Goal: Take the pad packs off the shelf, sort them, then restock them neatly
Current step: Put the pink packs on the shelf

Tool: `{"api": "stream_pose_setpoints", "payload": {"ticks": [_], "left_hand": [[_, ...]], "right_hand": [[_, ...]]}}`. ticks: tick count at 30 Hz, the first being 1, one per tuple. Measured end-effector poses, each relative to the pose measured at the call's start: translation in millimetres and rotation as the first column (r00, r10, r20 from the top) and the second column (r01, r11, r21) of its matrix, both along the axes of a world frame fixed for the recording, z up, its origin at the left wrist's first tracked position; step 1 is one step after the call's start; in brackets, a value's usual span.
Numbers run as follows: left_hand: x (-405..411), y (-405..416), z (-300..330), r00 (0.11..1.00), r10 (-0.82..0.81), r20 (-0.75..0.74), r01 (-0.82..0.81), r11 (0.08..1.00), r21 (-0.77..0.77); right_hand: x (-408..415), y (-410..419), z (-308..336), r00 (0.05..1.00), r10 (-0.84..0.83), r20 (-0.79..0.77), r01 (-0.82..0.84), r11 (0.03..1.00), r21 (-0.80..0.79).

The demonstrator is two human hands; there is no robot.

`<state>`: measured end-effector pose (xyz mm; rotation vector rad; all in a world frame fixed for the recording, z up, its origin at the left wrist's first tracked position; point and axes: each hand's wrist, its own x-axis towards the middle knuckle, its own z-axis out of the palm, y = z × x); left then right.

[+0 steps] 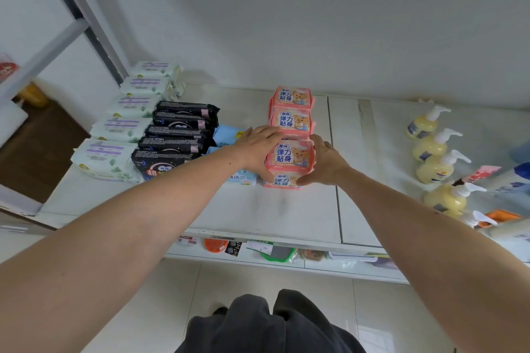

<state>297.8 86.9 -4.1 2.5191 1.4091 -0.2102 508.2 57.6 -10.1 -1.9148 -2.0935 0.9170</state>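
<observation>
I see a white shelf (pixel 286 209) across the middle of the frame. On it, a bit right of the middle, is a row of four pink packs with a little bear on them. The row runs from the front edge back toward the wall. Each pack lies with its long side going left to right, and the writing faces up at me.

My left hand (pixel 259 149) and my right hand (pixel 329 162) are on the third pink pack (pixel 289 155), one on each side. The left grip has its thumb curled down the left side and fingers over the back edge. The right grip has fingers bent on the right side and thumb low at the front. So both grips are clamped on this pack, and it sits right between them. It lies on top of the front pink pack (pixel 282 181), which peeks out below.

Two more pink packs (pixel 291 112) sit behind, near the wall.

To the left are blue packs (pixel 229 135), partly hidden under my left arm. Left of those is a row of black packs (pixel 177 135), then a row of pale green packs (pixel 129 120).

At the right side of the frame stand yellow soap bottles (pixel 434 163) with white pumps, well apart from the pink packs.
</observation>
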Motion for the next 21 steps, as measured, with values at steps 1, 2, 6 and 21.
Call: {"api": "stream_pose_setpoints", "payload": {"ticks": [1, 2, 6, 21], "left_hand": [[0, -1, 2, 1.000, 0.004, -0.002, -0.004, 1.000, -0.011], [0, -1, 4, 1.000, 0.008, -0.004, -0.008, 1.000, -0.019], [4, -3, 14, 1.000, 0.010, -0.001, -0.010, 1.000, -0.025], [73, -56, 23, 0.992, 0.033, 0.124, -0.039, 0.998, 0.045]], "right_hand": [[2, -1, 2, 1.000, 0.010, 0.009, -0.010, 1.000, -0.004], [5, -2, 3, 1.000, 0.021, 0.020, -0.020, 1.000, -0.011], [22, -3, 8, 0.998, 0.015, 0.067, -0.013, 0.999, -0.037], [97, -45, 14, 0.997, 0.036, -0.072, -0.032, 0.998, 0.053]]}}
